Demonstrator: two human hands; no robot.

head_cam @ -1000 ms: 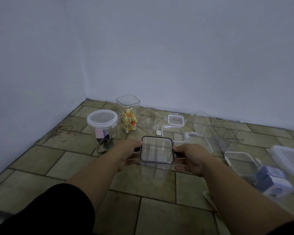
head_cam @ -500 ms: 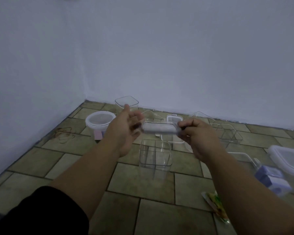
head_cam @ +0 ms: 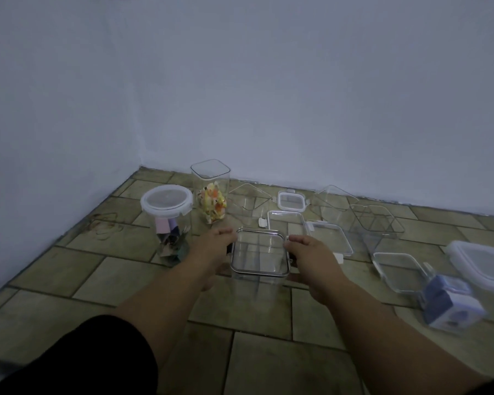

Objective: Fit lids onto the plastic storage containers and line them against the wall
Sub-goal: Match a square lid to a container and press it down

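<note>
Your left grip (head_cam: 216,248) and right grip (head_cam: 310,253) flank the lid (head_cam: 259,252) atop the square container (head_cam: 257,282) on the floor (head_cam: 54,269), probably to press both side clips evenly; blur hides whether fingers clamp or merely press.

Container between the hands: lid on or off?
On. The dark-rimmed lid sits square on the container, left hand and right hand at its sides; whether it is latched, cannot tell.
</note>
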